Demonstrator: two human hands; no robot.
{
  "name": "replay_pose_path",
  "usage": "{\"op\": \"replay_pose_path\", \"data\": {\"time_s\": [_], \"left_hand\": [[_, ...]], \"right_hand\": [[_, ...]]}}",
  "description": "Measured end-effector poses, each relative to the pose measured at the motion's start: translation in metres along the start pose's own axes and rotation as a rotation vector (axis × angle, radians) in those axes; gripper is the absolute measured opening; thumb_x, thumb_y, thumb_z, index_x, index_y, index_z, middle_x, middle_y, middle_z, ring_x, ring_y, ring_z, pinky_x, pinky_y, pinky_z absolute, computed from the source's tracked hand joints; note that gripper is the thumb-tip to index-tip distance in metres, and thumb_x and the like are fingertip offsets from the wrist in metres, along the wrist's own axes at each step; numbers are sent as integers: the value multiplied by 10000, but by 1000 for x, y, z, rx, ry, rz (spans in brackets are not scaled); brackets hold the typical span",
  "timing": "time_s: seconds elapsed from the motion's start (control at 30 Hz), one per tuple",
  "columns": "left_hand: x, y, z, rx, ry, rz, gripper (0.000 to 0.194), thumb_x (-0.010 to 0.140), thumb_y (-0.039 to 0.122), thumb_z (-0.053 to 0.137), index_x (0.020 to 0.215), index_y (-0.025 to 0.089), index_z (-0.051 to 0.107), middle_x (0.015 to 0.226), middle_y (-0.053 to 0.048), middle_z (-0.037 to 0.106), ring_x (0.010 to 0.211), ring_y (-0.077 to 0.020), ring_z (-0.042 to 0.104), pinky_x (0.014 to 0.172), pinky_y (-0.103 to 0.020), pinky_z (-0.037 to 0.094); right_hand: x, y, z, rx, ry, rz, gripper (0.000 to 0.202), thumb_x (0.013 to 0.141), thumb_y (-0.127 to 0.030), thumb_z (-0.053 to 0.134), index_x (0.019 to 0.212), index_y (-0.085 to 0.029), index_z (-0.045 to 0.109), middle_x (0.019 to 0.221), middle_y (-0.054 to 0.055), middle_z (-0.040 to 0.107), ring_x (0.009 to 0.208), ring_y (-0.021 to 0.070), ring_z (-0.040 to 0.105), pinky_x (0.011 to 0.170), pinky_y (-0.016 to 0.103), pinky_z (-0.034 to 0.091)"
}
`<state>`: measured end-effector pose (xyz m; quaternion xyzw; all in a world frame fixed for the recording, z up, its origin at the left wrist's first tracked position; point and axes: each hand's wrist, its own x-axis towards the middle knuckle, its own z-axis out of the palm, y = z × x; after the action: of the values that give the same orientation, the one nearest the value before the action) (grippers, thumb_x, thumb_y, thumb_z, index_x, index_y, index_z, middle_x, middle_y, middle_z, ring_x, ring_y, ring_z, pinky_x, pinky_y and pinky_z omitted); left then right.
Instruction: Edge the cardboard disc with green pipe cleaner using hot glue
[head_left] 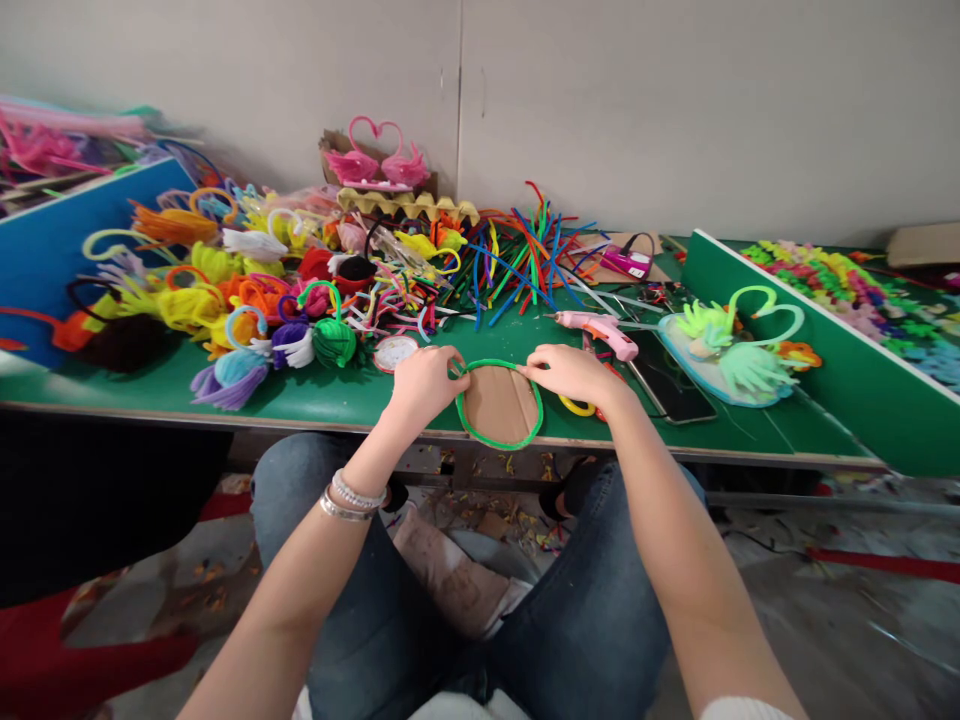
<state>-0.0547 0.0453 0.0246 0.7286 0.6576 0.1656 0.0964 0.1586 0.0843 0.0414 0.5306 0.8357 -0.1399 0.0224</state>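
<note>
An oval cardboard piece [501, 402] with a bright green pipe cleaner [496, 442] round its rim is held at the front edge of the green table. My left hand [429, 382] pinches its upper left edge. On the upper right edge, my right hand [568, 372] grips the same rim between thumb and fingers. Just beyond my right hand lies a pink hot glue gun [600, 332]. A small round white piece with a red rim [394, 352] rests beside my left hand. Partly behind my right hand are yellow-handled scissors [576, 406].
Pompom swans [334, 340] in many colours crowd the table's left side. Loose pipe cleaners [525, 255] are heaped at the back. To the right lie a phone [671, 378] and a pair of green swans on a base [731, 345], before a green divider [825, 370]. A blue divider [82, 255] stands left.
</note>
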Motion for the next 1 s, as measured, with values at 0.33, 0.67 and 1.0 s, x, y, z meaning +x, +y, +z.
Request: {"op": "replay_pose_path", "data": {"time_s": [0.33,0.67,1.0], "left_hand": [[0,-1,1,10,9,16,203,764,333,586,899,209,672,910,-45,713,873,-219,647,678,-294,461],[0,-2,1,2,7,19,203,761,334,579,896,211,669,899,-39,714,848,-219,646,657,-294,452],[1,-2,2,-18,6,13,187,757,327,589,880,211,669,873,-40,715,850,-228,647,655,-301,443]], "right_hand": [[1,-11,-2,26,-49,94,310,808,-372,399,554,-194,399,613,10,542,584,129,450,517,272,202],[1,-9,-1,29,-29,136,372,828,-453,399,561,-195,421,610,12,544,575,128,439,519,272,200],[-3,5,-7,114,-101,72,391,856,-485,418,601,-190,449,638,9,570,559,110,443,524,254,248]]}}
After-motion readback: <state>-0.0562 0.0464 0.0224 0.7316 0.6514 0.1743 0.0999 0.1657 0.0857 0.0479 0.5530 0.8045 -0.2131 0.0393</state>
